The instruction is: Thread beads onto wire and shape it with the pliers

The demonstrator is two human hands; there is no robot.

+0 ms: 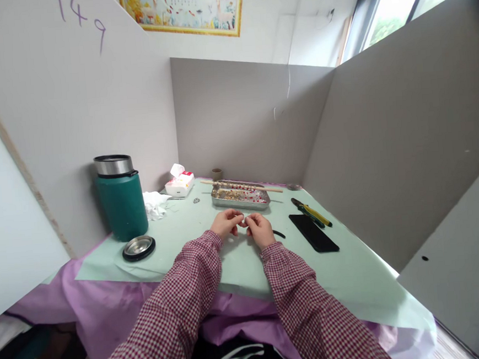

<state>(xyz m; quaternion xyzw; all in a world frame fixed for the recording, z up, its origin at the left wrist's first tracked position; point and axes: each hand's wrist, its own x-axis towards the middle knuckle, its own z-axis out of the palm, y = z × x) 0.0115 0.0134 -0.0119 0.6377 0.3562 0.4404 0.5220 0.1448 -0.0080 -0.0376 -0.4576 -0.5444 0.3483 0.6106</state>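
Observation:
My left hand and my right hand meet over the middle of the table, fingertips almost touching. Thumb and forefinger of each are pinched together. Whatever lies between them is too small to make out; a pale speck shows at the fingertips. Just beyond the hands sits a metal tray with small gold and red pieces, perhaps beads. A thin wooden stick lies across the tray, with a row of small pale and red pieces along it. A thin black curved object pokes out beside my right hand, partly hidden.
To the right lie a black phone-like slab and pliers with yellow-green handles. On the left stand a green flask, its lid, crumpled tissue and a tissue pack. Grey partitions enclose the table.

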